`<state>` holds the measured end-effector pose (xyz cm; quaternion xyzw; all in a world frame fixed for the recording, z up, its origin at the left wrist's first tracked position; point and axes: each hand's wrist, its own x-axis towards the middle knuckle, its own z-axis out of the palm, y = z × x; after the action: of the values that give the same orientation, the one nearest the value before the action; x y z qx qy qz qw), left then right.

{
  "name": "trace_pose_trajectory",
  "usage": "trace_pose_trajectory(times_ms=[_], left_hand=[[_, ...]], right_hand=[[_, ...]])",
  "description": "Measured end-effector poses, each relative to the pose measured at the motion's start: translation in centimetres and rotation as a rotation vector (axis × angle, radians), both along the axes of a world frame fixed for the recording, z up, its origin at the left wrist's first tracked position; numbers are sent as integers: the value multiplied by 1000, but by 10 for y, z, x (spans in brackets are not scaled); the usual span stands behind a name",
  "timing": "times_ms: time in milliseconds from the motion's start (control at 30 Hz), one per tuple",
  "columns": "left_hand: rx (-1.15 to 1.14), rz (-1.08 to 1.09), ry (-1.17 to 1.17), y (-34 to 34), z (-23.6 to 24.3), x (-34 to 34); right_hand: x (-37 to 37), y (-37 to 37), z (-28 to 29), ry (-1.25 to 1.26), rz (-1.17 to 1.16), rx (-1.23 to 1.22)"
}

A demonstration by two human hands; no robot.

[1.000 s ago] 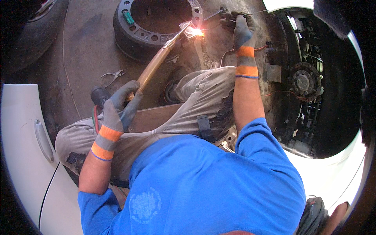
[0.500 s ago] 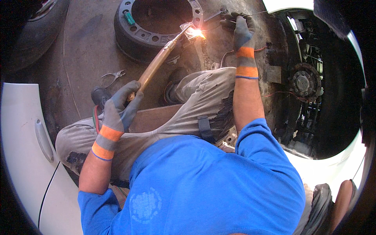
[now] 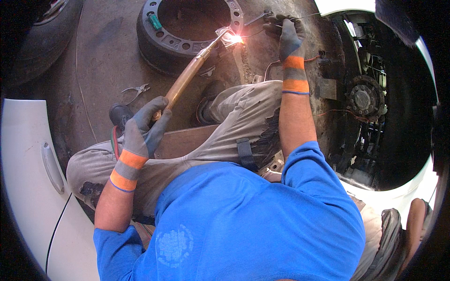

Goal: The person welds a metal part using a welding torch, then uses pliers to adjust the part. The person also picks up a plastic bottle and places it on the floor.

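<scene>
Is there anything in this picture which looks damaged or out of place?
Yes. The trousers look damaged: ragged, dark patches show at the left knee and along the right leg. Also, a small green object lies on the drum, perhaps misplaced.

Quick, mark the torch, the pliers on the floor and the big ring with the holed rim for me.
Torch (image 3: pixel 182 83): head view, on the middle of its handle.
Pliers (image 3: pixel 140 88): head view, near the pivot.
Ring (image 3: pixel 197 46): head view, on its flat rim.
</scene>
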<state>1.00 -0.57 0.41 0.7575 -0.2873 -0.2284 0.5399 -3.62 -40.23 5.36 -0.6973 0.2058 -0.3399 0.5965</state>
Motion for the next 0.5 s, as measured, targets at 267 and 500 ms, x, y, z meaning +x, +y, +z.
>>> trace_pose_trajectory(times_ms=[267, 500], left_hand=[[-4, -3, 34, 1, -5, 0], [-27, 15, 66, 0, -8, -1]], right_hand=[[-1, 0, 0, 10, -16, -67], [0, 1, -1, 18, -26, -52]])
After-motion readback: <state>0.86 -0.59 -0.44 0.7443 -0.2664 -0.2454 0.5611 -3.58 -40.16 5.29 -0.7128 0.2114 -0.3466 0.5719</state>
